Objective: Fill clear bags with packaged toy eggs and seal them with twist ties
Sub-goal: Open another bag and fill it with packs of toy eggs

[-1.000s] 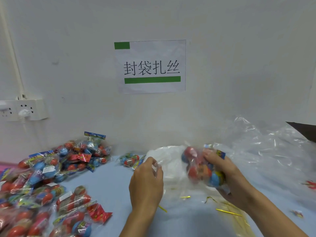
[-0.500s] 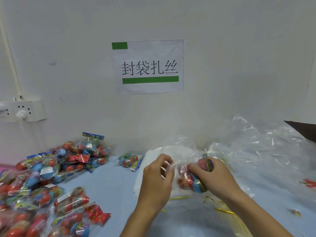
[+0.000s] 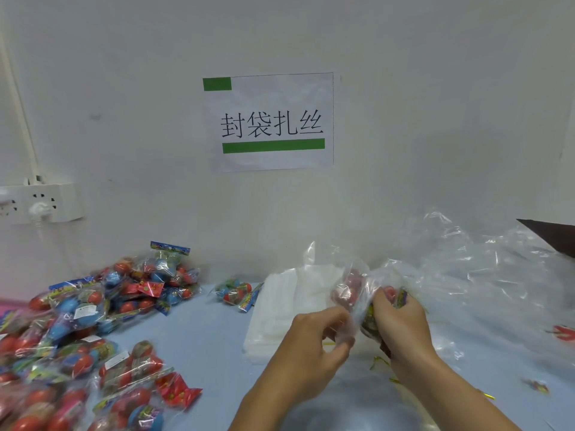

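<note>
At the far left we see a white power strip (image 3: 40,202) on the wall, and below it a big pile of packaged toy eggs (image 3: 81,331) lying on the light blue table (image 3: 202,334). One small pack of eggs (image 3: 238,293) lies alone near the wall, just left of a stack of flat white bags (image 3: 280,312). On the wall above hangs a paper sign (image 3: 270,122) with green bars. In the middle, the left hand (image 3: 314,346) pinches the edge of a clear bag (image 3: 357,293) between thumb and fingers. Close beside it, the right hand (image 3: 401,325) is closed around a pack of toy eggs (image 3: 373,318) at the mouth of this bag; how deep the pack sits inside we cannot tell. Some gold twist ties (image 3: 381,363) lie on the table under the hands. At the right spreads a heap of crumpled clear plastic (image 3: 485,269).
</note>
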